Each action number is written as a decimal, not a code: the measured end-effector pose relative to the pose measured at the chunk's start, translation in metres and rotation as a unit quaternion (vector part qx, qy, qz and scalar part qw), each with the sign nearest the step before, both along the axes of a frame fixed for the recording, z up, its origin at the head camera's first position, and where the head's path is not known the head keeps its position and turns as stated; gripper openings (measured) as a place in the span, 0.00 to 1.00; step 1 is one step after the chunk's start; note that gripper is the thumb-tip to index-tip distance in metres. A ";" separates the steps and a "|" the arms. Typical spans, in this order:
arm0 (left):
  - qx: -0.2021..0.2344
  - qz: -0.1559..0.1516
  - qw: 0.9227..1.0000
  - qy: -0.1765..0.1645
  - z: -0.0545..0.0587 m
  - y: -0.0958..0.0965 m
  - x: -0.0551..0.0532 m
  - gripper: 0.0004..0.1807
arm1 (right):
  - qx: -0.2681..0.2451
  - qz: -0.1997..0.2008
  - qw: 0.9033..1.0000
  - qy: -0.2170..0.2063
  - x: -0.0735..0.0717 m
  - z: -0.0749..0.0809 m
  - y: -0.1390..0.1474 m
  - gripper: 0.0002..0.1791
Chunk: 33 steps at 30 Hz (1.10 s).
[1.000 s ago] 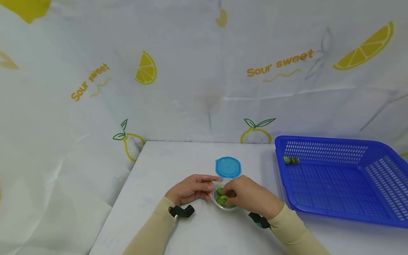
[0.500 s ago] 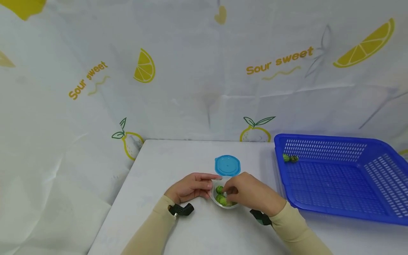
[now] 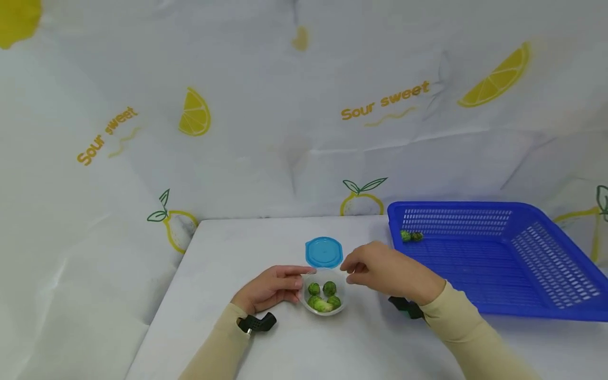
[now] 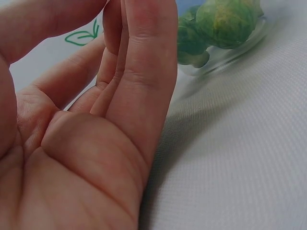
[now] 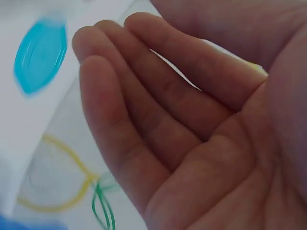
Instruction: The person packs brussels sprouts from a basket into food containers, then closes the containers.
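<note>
Several green Brussels sprouts lie in a small clear plastic bowl on the white table. My left hand rests at the bowl's left side, with the index finger reaching along the far rim and the thumb at the near-left rim. In the left wrist view its fingers stand fairly straight beside the bowl, where sprouts show through the wall. My right hand hovers to the right of the bowl, fingers loosely bent. The right wrist view shows a bare palm with nothing in it.
A blue lid lies flat just behind the bowl. At the right stands a large blue plastic basket with two sprouts in its far left corner. A lemon-printed sheet hangs behind the table.
My right hand has withdrawn from inside the bowl to its right, leaving the sprouts in full view. The left hand stays at the rim. The head view has turned slightly right.
</note>
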<state>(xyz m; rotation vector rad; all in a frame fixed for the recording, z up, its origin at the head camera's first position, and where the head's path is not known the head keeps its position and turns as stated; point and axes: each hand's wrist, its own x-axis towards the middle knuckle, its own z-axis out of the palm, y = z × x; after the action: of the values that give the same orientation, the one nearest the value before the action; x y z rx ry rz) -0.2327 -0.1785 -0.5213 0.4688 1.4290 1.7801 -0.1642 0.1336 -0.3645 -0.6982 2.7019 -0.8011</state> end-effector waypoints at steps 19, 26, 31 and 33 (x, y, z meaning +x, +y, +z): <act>0.019 -0.002 1.000 -0.006 -0.004 -0.004 0.003 0.26 | 0.067 -0.076 0.994 0.027 -0.066 -0.007 0.132 0.15; 0.020 -0.008 1.000 -0.007 0.000 0.001 0.002 0.27 | 0.069 -0.089 0.993 0.016 -0.084 -0.027 0.149 0.17; 0.020 -0.005 1.000 -0.010 0.001 0.000 0.002 0.27 | 0.081 -0.086 0.993 0.023 -0.093 -0.039 0.150 0.17; 0.021 -0.006 1.000 -0.012 0.000 0.000 0.002 0.27 | 0.084 -0.083 0.993 0.030 -0.096 -0.042 0.149 0.16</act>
<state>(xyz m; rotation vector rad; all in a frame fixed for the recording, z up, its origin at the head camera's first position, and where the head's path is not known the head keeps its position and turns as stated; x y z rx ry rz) -0.2307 -0.1785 -0.5212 0.4763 1.3712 1.8029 -0.2606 0.2828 -0.4069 -0.4720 2.8690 -0.5875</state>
